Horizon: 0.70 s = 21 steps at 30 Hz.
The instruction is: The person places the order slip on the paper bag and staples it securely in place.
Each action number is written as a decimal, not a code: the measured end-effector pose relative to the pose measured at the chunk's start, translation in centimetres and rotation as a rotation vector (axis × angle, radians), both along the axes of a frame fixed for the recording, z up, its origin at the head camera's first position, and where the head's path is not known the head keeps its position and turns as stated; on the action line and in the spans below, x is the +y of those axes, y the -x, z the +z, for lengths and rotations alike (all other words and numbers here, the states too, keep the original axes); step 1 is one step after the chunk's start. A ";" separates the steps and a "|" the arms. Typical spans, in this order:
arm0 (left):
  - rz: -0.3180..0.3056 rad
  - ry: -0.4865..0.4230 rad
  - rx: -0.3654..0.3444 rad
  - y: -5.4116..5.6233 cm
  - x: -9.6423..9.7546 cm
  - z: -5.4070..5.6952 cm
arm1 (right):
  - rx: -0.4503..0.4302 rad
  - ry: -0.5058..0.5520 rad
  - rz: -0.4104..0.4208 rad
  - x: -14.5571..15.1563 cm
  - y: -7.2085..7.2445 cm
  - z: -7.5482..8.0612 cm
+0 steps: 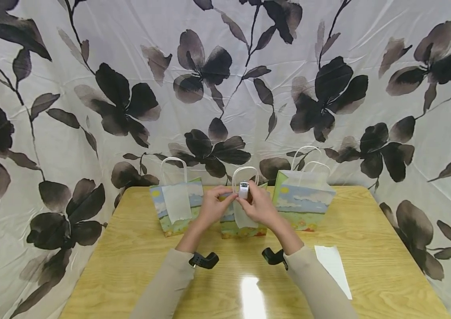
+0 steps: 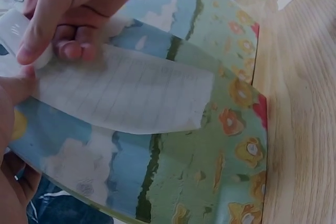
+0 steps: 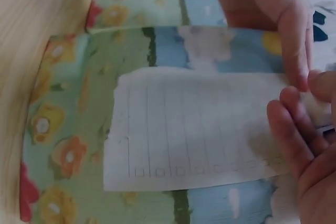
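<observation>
Item: small white tool, apparently a stapler (image 1: pixel 243 190); count, one. It is held between the thumb and fingers of the right hand (image 1: pixel 263 206), at the top rim of the middle bag (image 1: pixel 231 231). Judged light, hard-shelled and a little slick; best gripped by its sides, towards the back.

Item: paper bags, patterned with sky and flowers; count, three. The middle one is pinched near its upper edge by the left hand (image 1: pixel 212 207), close beside the tool. The left bag (image 1: pixel 159 201) and right bag (image 1: pixel 305 201) are left unheld on either side. The walls are judged light and thinly stiff, liable to crease; best held at the rim, with paper doubled between thumb and finger.

Item: white paper strips; count, three in plain sight. One ruled strip (image 2: pixel 142 93) is laid down the front of the middle bag, its top end covered by the fingers; one strip (image 1: pixel 177 204) is hung on the left bag; one loose strip (image 1: pixel 333 268) is placed on the table (image 1: pixel 129 266), near the right forearm. All are judged soft, weightless and easily torn; best taken flat, by the edges.
</observation>
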State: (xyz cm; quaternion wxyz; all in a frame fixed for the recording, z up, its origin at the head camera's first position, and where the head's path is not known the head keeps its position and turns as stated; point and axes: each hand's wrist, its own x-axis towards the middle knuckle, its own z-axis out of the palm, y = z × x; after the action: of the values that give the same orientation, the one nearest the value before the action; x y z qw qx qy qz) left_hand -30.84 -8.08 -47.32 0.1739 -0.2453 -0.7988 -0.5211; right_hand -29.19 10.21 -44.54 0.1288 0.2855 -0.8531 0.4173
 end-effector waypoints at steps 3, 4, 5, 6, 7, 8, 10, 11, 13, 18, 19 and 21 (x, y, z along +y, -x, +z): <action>0.002 -0.006 -0.002 0.1 0.0 0.1 | 0.075 0.046 -0.005 -0.2 0.4 -0.5; 0.002 -0.009 -0.002 0.1 0.0 0.1 | 0.106 0.056 -0.007 -0.2 0.6 -0.7; 0.001 -0.013 -0.001 0.2 0.1 0.2 | 0.134 0.069 -0.007 -0.3 0.8 -0.9; -0.001 -0.015 0.001 0.2 0.1 0.2 | 0.164 0.078 -0.007 -0.3 1.0 -1.1; -0.002 -0.015 0.001 0.2 0.1 0.1 | 0.190 0.089 -0.007 -0.3 1.1 -1.3; -0.004 -0.014 0.000 0.2 0.1 0.1 | 0.213 0.097 -0.006 -0.4 1.3 -1.6; -0.010 -0.012 -0.004 0.2 0.1 -0.1 | 0.236 0.113 -0.003 -0.3 1.4 -1.9; -0.008 -0.012 -0.006 0.1 0.1 -0.2 | 0.234 0.125 0.002 -0.3 1.4 -2.0; 0.002 -0.017 -0.018 0.2 0.1 -0.2 | 0.217 0.135 0.009 -0.3 1.5 -1.9; 0.020 -0.029 -0.036 0.3 0.1 -0.1 | 0.082 0.105 0.023 0.0 1.3 -1.3; 0.019 -0.028 -0.039 0.2 0.1 0.0 | 0.045 0.094 0.025 0.0 1.2 -1.1; 0.017 -0.028 -0.044 0.1 0.0 0.0 | -0.022 0.094 0.042 0.1 0.9 -0.7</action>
State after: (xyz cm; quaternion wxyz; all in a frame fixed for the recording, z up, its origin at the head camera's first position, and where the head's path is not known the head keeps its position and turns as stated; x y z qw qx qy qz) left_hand -30.99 -8.05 -47.31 0.1641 -0.2246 -0.7970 -0.5361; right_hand -30.11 10.33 -45.25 0.1240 0.2926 -0.8276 0.4627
